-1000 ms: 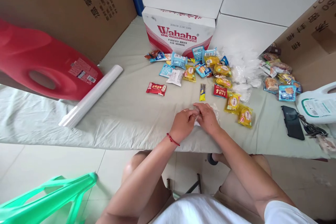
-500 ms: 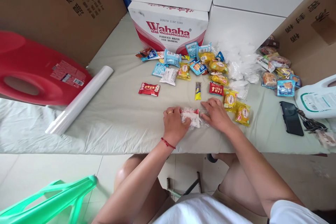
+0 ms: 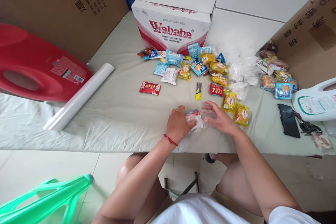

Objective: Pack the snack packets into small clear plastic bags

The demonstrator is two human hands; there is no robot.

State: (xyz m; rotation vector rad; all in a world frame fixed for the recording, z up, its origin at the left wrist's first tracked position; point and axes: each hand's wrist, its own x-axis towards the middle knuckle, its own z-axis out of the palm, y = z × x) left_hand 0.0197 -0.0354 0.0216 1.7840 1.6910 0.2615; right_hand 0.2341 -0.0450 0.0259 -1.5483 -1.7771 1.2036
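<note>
White short-sleeved shirt, red wrist cord (image 3: 170, 139), perhaps tan shorts.

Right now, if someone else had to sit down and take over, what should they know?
Left hand holds one end of the clear bag; a snack packet shows inside.
Right hand holds the bag's other end, fingers spread.
Done: one packet is in the bag.
Left: loose snacks lie scattered behind on the table, and a pile of empty clear bags sits beside them.

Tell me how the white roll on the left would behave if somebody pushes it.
The roll is a long smooth cylinder lying on the cloth, so it would probably roll sideways easily. It looks like thin film, likely light, perhaps slippery. The red jug beside it might stop it.
</note>
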